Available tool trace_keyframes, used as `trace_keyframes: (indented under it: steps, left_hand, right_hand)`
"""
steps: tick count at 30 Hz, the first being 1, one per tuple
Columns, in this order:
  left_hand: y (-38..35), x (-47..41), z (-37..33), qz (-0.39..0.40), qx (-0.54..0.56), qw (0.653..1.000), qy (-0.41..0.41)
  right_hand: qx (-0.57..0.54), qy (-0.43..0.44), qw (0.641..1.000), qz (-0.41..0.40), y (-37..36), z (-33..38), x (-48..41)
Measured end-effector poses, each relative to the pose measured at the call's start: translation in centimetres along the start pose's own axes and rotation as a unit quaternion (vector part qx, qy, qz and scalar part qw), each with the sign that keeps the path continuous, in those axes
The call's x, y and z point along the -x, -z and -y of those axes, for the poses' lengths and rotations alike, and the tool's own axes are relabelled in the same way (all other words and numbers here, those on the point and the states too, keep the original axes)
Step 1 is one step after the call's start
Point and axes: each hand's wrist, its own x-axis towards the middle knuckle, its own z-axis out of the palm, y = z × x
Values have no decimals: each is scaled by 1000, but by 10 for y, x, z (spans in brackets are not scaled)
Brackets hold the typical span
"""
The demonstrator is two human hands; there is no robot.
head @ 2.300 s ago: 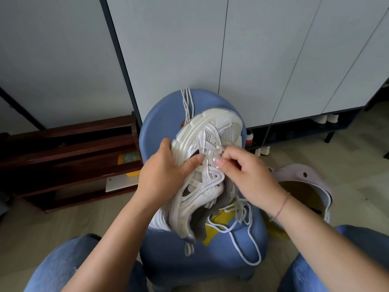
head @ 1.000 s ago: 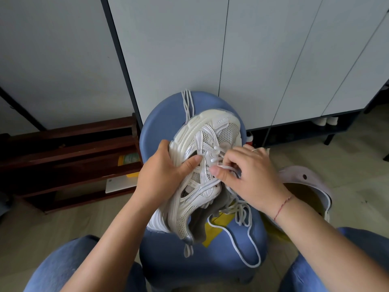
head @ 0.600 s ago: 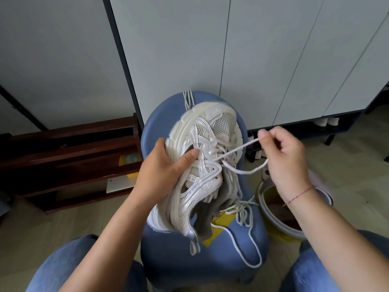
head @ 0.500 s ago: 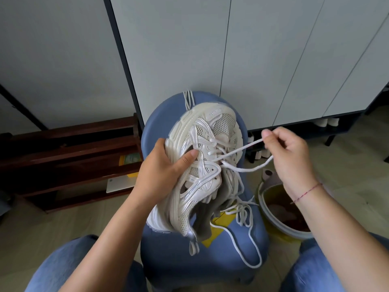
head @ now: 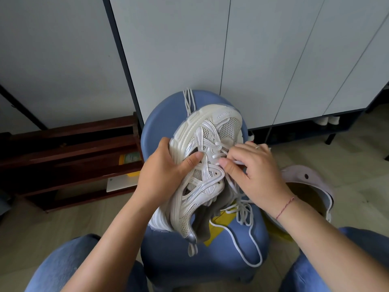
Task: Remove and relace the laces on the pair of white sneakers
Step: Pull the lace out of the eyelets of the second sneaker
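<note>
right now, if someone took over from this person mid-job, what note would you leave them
Left hand grips the sneaker by its sole side, thumb across the upper, over the blue stool.
Right hand pinches the lace at the middle eyelets; its slack trails across the stool.
Done: toe-end eyelets hold lace; a second lace hangs over the stool's far edge.
To do: eyelets nearer the ankle look empty; the other sneaker is not clearly in view.

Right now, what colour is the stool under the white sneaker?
Blue; round plastic stool, best in head view.
</note>
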Motion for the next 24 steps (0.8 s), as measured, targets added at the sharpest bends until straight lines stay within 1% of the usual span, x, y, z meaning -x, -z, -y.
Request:
trace_keyframes:
  steps: [2,3,6,8,9,11,12,13,14,16,19,21,24]
  left_hand:
    - [2,-1,1,4,33,999,10]
    - [4,-1,1,3,49,999,15]
    - [7,-3,3,-10,58,998,21]
    - [8,-4,4,-14,54,998,22]
    - [7,-3,4,-12,50,998,22]
    - [5,-3,3,-5,37,999,18]
    - [3,-2,2,-1,29,999,16]
    - [2,-2,1,2,22,1000,13]
    - [0,-2,0,2,15,1000,10]
    - [-2,-1,0,-2,8,1000,6]
    - [-3,-1,0,-5,0,1000,5]
    - [-3,-1,0,-2,-8,1000,1]
    - [-2,-1,0,3,9,1000,1]
  right_hand:
    - [-47,-18,998,-38,4,-5,-3]
    - [-67,-43,995,-61,8,-9,-4]
    - [-103,-166,975,-105,23,-24,-5]
    - [-119,-215,966,-79,28,-30,-5]
    - [-123,-219,967,-41,28,-30,-4]
    - [-147,-206,966,59,25,-23,-2]
    - [-159,-194,963,96,23,-18,-1]
    - [-163,-175,964,117,19,-12,1]
    - [-152,-146,970,118,16,-8,2]
    - [-82,-83,989,87,9,-4,3]
    - [21,-31,998,46,2,-3,4]
    - [32,-13,999,31,-1,-1,3]
    - [-5,-9,1000,-11,3,-7,-3]
